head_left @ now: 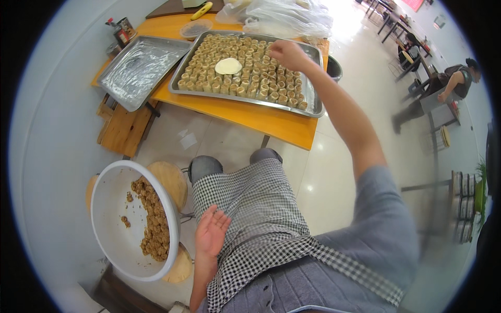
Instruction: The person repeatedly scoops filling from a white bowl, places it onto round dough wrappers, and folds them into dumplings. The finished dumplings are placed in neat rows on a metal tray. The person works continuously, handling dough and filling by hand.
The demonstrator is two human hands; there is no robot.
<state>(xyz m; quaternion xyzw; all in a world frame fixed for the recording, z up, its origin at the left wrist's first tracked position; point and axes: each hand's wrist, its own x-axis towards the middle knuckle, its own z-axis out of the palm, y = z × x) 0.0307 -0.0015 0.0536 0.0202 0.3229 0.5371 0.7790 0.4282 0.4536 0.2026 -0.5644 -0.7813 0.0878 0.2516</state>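
My right hand [290, 55] is stretched out over the far right part of a large metal tray [312, 88]. Its fingers are drawn together and point down at the tray; whether they grip anything cannot be made out. Closely packed rows of small open-topped dumplings [219, 45] stand upright in that tray. On top of some of them lies a round, pale dough wrapper [228, 66]. My left hand [212, 232] is held palm up above my checked apron [250, 195], bare, with fingers slightly apart. Left of it is a white basin [111, 207] with brown, lumpy filling [154, 231] along one side.
A second tray [145, 66], dusted with white powder, overhangs the left end of the orange table [231, 117]. Plastic bags [282, 17], a banana [202, 11] and a lidded tub [195, 28] lie behind. Wooden stools [168, 182] adjoin the basin. Another person [450, 84] stands far right.
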